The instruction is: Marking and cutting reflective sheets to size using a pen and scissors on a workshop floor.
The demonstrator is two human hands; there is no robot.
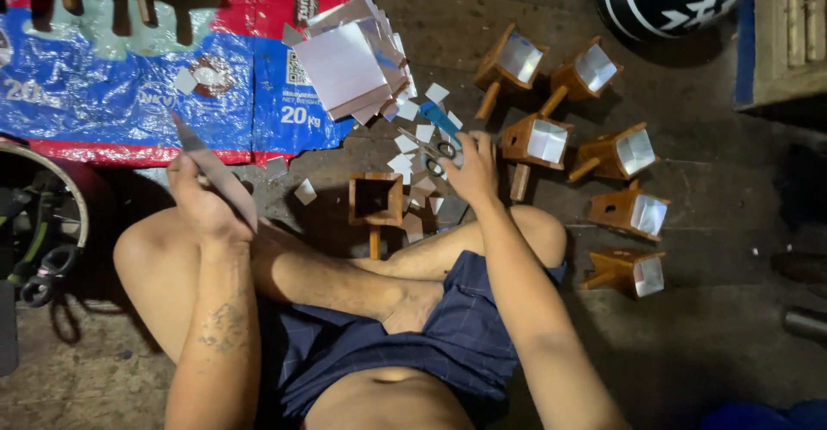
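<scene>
Your crossed legs (345,283) sit nearest. Left hand (202,202) pinches a thin mirror strip (211,167); right hand (469,167) closes over scissors (435,150) amid cut squares (413,137). Sharp edges could nick bare skin.

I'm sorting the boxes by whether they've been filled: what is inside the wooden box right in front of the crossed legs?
The wooden box is open on top and looks dark and hollow, with no shiny sheet over it, unlike the covered boxes to its right. Its bottom is in shadow, so small scraps there cannot be ruled out.

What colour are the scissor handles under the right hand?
Blue, on the scissors at the right hand; head view.
</scene>
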